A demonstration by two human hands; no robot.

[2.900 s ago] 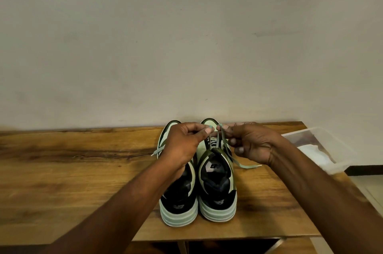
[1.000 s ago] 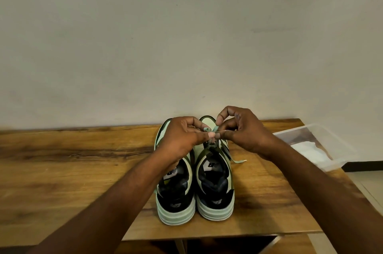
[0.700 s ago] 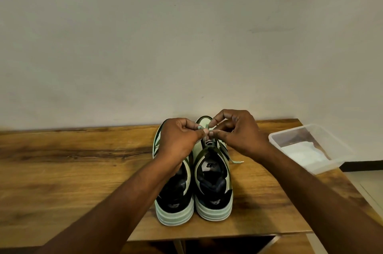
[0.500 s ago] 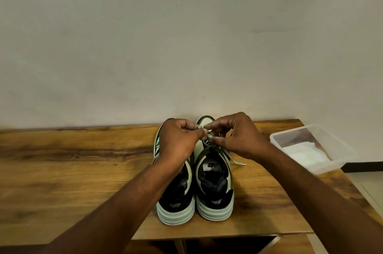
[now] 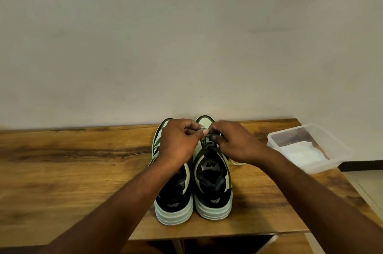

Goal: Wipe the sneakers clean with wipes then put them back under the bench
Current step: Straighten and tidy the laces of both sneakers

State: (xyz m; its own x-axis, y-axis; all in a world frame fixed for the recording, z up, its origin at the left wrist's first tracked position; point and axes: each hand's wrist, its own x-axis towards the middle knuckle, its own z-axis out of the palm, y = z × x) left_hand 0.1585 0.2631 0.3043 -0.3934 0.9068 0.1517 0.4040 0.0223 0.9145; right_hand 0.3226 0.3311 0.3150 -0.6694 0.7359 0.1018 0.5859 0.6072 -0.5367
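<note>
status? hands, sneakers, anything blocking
Left hand and right hand both pinching the lace of the right-side sneaker. Pair on the bench, heels toward camera. Wipes tub at right, untouched; nothing blocking.

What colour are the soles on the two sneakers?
Pale mint green, on both sneakers; the ribbed heel ends show best in the head view.

The left hand (image 5: 178, 143) hides the left sneaker's (image 5: 173, 197) laces; both forearms run off the bottom edge.
</note>
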